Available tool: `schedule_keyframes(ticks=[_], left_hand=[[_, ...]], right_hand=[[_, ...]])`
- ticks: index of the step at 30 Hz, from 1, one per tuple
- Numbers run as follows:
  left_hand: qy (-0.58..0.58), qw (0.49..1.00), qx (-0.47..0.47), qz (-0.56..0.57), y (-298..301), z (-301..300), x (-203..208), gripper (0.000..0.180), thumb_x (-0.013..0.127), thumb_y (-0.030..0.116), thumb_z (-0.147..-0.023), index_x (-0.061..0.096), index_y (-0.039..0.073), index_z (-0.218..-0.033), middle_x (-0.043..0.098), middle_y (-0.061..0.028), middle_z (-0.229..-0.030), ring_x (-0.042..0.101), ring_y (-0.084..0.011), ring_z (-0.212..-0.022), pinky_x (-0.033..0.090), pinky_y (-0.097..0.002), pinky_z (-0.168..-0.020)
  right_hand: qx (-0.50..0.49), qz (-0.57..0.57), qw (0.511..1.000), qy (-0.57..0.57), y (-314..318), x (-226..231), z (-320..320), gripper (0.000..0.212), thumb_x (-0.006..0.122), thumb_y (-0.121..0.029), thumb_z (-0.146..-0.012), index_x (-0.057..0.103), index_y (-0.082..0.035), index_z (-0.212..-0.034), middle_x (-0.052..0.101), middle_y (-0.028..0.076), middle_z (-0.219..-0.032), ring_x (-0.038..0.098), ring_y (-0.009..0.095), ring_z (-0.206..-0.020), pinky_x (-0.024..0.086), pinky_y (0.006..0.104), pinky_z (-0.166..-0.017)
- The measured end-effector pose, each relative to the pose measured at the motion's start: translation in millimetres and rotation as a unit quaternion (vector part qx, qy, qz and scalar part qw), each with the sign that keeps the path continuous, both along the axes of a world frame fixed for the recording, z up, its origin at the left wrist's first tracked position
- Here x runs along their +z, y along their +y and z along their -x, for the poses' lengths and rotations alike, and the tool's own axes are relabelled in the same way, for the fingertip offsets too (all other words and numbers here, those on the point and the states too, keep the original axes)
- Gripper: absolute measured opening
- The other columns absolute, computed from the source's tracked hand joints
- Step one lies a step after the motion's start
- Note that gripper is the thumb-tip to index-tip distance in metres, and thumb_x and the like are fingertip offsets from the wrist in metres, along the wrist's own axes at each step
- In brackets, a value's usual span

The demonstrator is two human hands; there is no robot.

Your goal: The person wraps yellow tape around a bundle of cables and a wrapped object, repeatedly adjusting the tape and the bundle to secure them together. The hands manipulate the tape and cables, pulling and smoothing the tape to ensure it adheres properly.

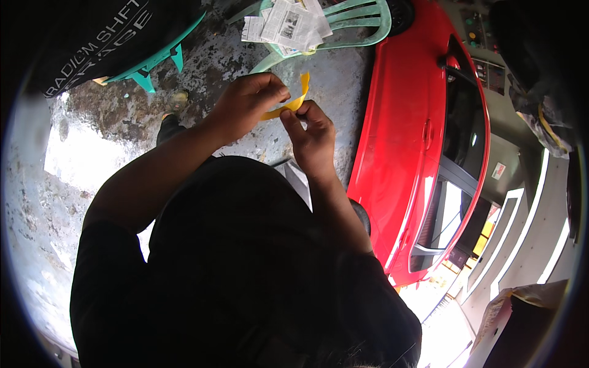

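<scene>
Between my two hands, in front of my chest, is a curled strip of yellow tape (296, 104). The thumb and fingers of my left hand (245, 104) are closed at the strip's left end. My right hand (311, 132) pinches the strip from below with thumb and index finger. One end of the tape sticks up free above the right fingers. Both hands are raised above the floor, close together.
A pale green plastic chair (362, 18) with newspaper sheets (291, 24) on it stands ahead. Along my right runs a red car (402, 129). A black surface with pale lettering (101, 37) and a teal edge (142, 78) is at upper left. The grey floor (37, 202) is stained.
</scene>
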State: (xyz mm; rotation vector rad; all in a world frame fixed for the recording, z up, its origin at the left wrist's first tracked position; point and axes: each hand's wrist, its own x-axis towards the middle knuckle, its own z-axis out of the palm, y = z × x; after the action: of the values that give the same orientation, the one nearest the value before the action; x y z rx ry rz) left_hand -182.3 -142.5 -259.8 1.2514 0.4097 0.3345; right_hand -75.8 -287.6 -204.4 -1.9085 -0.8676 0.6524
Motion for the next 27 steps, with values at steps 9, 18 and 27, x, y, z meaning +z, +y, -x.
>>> schedule_keyframes(ticks=[9,18,27], left_hand=[[-0.108,0.987,-0.064,0.098,10.7,-12.0,1.7,0.036,0.050,0.033,-0.107,0.070,0.003,-0.109,0.069,-0.0021,-0.099,0.062,-0.0092,-0.097,0.047,-0.0316,-0.091],[-0.204,0.928,-0.268,0.156,49.1,-45.9,48.9,0.028,0.065,0.015,-0.101,0.065,0.003,-0.127,0.067,-0.0034,-0.111,0.063,-0.0133,-0.102,0.050,-0.0315,-0.093],[-0.264,0.893,-0.335,0.140,79.3,-79.4,91.4,0.025,0.070,0.020,-0.101,0.063,0.005,-0.120,0.061,-0.0082,-0.126,0.064,-0.0144,-0.109,0.052,-0.0332,-0.096]], right_hand=[[0.022,0.005,0.999,-0.038,3.0,2.4,-8.4,0.005,0.071,-0.002,-0.099,0.070,-0.001,-0.104,0.071,0.002,-0.099,0.063,0.009,-0.097,0.048,0.0271,-0.092],[0.115,-0.032,0.981,0.156,2.9,65.0,-31.3,0.017,0.071,-0.010,-0.100,0.070,0.000,-0.114,0.068,0.004,-0.108,0.059,0.013,-0.105,0.045,0.0314,-0.097],[0.108,-0.037,0.985,0.131,19.8,113.3,-47.6,0.025,0.073,-0.021,-0.100,0.068,0.000,-0.113,0.065,0.004,-0.108,0.057,0.014,-0.104,0.044,0.0308,-0.095]])
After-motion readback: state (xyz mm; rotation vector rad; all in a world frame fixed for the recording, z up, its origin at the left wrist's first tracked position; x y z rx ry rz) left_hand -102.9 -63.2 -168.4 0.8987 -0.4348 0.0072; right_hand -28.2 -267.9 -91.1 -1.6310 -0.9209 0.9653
